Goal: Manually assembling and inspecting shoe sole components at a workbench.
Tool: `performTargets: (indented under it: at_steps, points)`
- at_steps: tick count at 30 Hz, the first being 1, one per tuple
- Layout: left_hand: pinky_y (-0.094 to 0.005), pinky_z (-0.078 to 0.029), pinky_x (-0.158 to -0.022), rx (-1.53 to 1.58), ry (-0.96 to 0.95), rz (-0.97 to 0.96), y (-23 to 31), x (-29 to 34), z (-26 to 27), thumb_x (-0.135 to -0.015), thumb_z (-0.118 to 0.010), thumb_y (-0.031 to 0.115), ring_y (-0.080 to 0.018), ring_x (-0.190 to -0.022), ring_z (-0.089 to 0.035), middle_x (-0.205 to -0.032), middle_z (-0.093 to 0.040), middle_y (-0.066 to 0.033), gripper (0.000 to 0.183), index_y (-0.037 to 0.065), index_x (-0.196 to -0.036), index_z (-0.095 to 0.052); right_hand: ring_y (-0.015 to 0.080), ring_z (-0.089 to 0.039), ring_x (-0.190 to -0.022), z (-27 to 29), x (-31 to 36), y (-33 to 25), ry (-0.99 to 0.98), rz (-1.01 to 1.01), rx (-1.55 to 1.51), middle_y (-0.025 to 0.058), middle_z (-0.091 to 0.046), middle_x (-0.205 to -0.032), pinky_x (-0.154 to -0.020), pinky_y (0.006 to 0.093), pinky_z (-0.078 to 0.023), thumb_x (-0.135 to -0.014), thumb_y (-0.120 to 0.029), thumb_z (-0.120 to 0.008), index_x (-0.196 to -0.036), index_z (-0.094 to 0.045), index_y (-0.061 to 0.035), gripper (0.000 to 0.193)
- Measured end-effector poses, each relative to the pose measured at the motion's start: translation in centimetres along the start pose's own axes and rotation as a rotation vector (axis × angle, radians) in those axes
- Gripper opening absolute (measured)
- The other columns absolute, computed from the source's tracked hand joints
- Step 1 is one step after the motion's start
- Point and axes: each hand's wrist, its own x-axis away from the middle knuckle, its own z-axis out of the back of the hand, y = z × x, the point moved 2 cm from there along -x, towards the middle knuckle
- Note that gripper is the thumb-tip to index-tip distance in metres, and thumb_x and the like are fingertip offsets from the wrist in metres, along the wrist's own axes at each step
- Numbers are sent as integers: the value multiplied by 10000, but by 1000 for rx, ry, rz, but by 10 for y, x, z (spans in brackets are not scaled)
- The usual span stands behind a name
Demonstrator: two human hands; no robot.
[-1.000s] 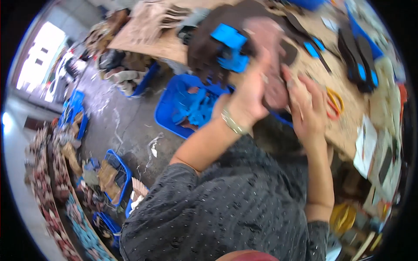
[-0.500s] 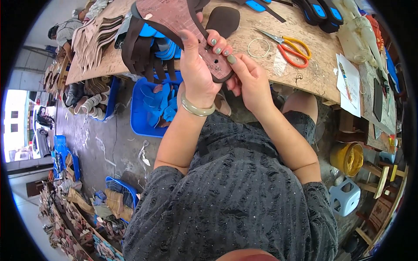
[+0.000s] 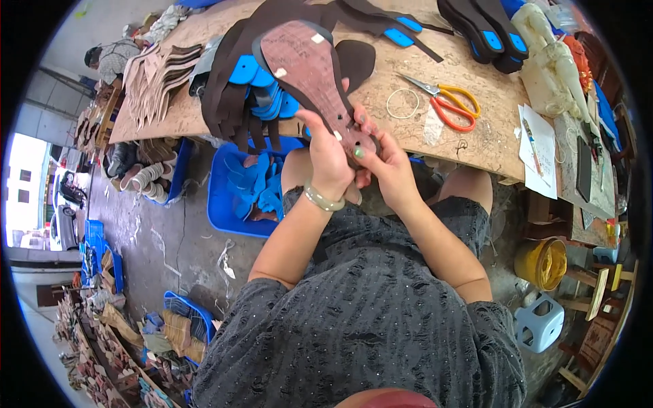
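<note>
A reddish-brown insole [image 3: 304, 61] with a dark border is held over the table's front edge, its wide end pointing away from me and its narrow heel end toward me. Two small dark holes show near the heel. My left hand [image 3: 329, 163], with a pale bangle at the wrist, is closed around the heel's left side, thumb along the edge. My right hand [image 3: 389, 166] pinches the heel's right side, thumb on the face and fingers partly hidden behind. Beyond the insole lie dark strips with blue patches [image 3: 272, 102] and a dark rounded piece [image 3: 356, 60].
Scissors [image 3: 451, 107] with orange and yellow handles and a rubber band [image 3: 403, 103] lie on the wooden table [image 3: 408, 132]. Finished dark soles [image 3: 484, 30] sit at the far right, paper with a pen [image 3: 537, 153] nearer. Below left stands a blue bin [image 3: 221, 228] of blue pieces.
The insole and both hands have come lower and closer to my body, so its whole wide end now shows. Both hands keep their hold at the heel end.
</note>
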Motion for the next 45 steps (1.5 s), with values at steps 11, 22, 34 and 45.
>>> performTargets:
  at_steps: [11,22,34,45]
  points:
    - [-439,-413,-1030,0,53,131,41,-17,26,-961,-452,129,-344,-1230,-479,-1320,-486,-217,416,-51,-1330,-388,165,-651,-781,55,33,-6,-256,-241,243,119,-620,-965,-672,261,-532,-866,-207,-675,-1205,-466,9,453]
    - [-346,-474,-933,-221,-76,281,36,-17,16,-925,-576,143,-162,-1059,-586,-1174,-602,-65,351,25,-1247,-499,85,-447,-624,38,30,-19,-444,-467,-314,50,-528,-878,-505,214,-370,-821,-277,-659,-1185,-472,-29,478]
    - [-399,-450,-952,-69,-37,358,3,20,-18,-963,-173,590,-264,-1113,-562,-1268,-534,-173,736,-4,-1337,-393,80,-350,-603,19,39,-16,-546,-339,-757,24,-377,-809,-469,208,-334,-859,-378,-640,-1272,-398,-44,583]
    - [-346,-497,-896,-578,-128,29,-5,25,-18,-1031,-221,383,-247,-1040,-604,-1173,-585,-181,546,-48,-1312,-405,95,-396,-612,9,47,-34,-435,-288,-376,28,-427,-807,-517,236,-345,-832,-359,-638,-1217,-419,-8,565]
